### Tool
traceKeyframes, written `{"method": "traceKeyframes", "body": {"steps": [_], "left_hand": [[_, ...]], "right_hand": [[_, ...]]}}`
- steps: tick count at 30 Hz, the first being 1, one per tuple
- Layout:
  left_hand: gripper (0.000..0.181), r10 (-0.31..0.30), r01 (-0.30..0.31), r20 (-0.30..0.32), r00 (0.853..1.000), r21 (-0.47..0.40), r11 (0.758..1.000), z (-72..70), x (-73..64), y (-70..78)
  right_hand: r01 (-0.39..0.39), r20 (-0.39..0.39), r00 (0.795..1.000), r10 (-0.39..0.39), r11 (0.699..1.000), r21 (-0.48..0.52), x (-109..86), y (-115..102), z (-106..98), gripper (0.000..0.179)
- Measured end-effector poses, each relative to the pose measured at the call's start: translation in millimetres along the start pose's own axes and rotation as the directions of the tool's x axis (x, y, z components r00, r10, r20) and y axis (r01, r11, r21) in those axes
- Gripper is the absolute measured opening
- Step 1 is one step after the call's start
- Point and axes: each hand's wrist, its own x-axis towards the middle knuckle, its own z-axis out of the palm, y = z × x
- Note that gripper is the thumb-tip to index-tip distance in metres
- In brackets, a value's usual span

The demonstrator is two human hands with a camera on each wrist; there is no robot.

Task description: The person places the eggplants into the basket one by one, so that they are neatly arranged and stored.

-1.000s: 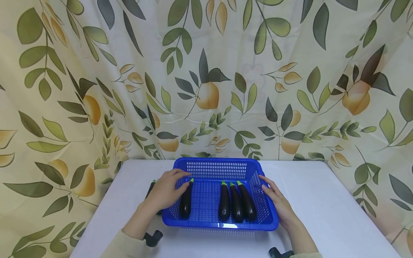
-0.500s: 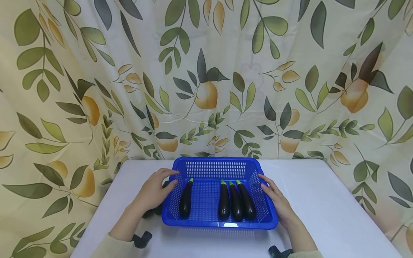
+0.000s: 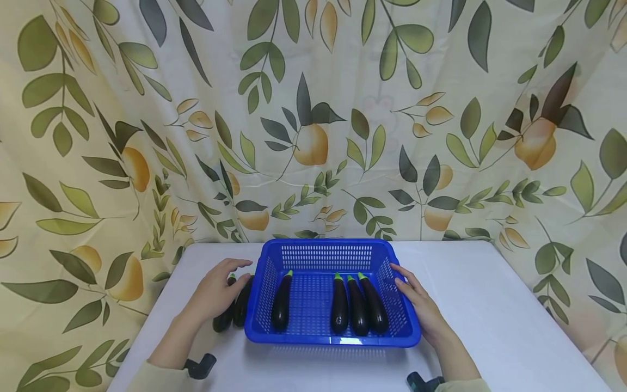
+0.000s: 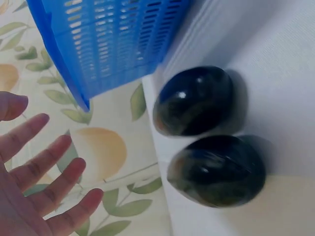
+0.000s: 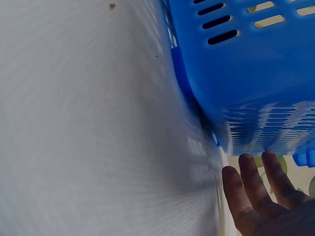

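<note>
A blue plastic basket (image 3: 333, 341) stands on the table with one eggplant (image 3: 281, 305) on its left side and three eggplants (image 3: 357, 310) side by side on its right. My left hand (image 3: 215, 291) is spread and holds nothing, above two loose eggplants (image 3: 222, 318) left of the basket. The left wrist view shows those two, one eggplant (image 4: 197, 101) beside the other eggplant (image 4: 216, 172), apart from the fingers. My right hand (image 3: 423, 310) holds the basket's right rim, two digits over it; in the right wrist view three fingers (image 5: 253, 182) lie along the outer wall.
A white cloth covers the table (image 3: 480, 305). Behind and along the sides hangs a curtain (image 3: 313, 120) printed with leaves and fruit. Each wrist wears a small black device (image 3: 201, 366).
My left hand has moved left, from over the lone eggplant in the basket, past the rim, to the loose eggplants outside. My right hand and the basket stay put.
</note>
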Motion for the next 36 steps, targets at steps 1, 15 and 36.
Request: {"method": "traceKeyframes", "body": {"steps": [1, 15, 36], "left_hand": [[0.036, -0.002, 0.002, -0.003, 1.000, 0.004, 1.000, -0.3, -0.3, -3.1], [0.035, -0.077, 0.077, -0.003, 0.997, 0.029, 0.997, 2.5, -6.7, -40.7], [0.030, -0.173, 0.164, 0.092, 0.981, 0.095, 0.982, 17.4, -11.7, -59.5]], "right_hand": [[0.000, 0.000, 1.000, 0.000, 1.000, -0.001, 0.4, 0, 0, 0.061], [0.009, 0.011, 1.000, -0.009, 1.000, 0.012, 1.5, -2, 1, 0.060], [0.008, 0.013, 1.000, -0.008, 1.000, 0.016, 0.9, 0, 0, 0.060]]}}
